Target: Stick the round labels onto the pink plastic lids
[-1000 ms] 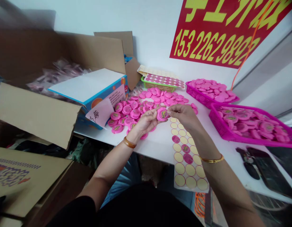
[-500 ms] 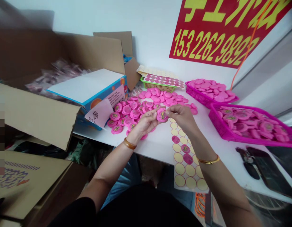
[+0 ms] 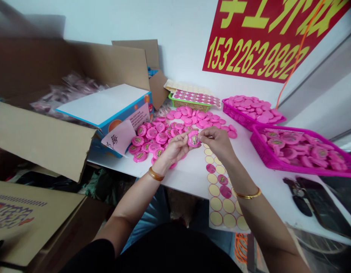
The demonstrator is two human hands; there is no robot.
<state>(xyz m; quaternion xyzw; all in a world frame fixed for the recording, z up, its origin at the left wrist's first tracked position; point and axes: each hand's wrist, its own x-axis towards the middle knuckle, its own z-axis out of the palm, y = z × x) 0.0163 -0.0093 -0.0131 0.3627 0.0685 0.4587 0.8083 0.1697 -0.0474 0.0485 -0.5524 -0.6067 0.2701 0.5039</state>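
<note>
Over the table's near edge, my left hand (image 3: 175, 148) grips a small pink round case (image 3: 194, 139) between thumb and fingers. A round printed label shows on the case's upward face. From the other side, my right hand (image 3: 217, 142) has its fingertips closed at the case's right edge. Below my right hand lies a sticker sheet (image 3: 228, 205), most of its circles bare pale yellow and a few still pink, its lower end hanging past the table edge. Left of the case is a pile of labelled pink cases (image 3: 155, 138). Plain pink cases (image 3: 202, 118) lie behind it.
Magenta baskets of pink cases stand at right, a nearer basket (image 3: 265, 159) and a farther basket (image 3: 238, 114). A green basket (image 3: 189, 104) bears more sticker sheets. Cardboard boxes (image 3: 44, 140) and a blue box (image 3: 121, 113) crowd the left. A phone (image 3: 325, 203) and keys (image 3: 299, 191) lie at right.
Both hands stay close together on the same pink case with hardly any shift. The view tilts very slightly; the rest stays put.
</note>
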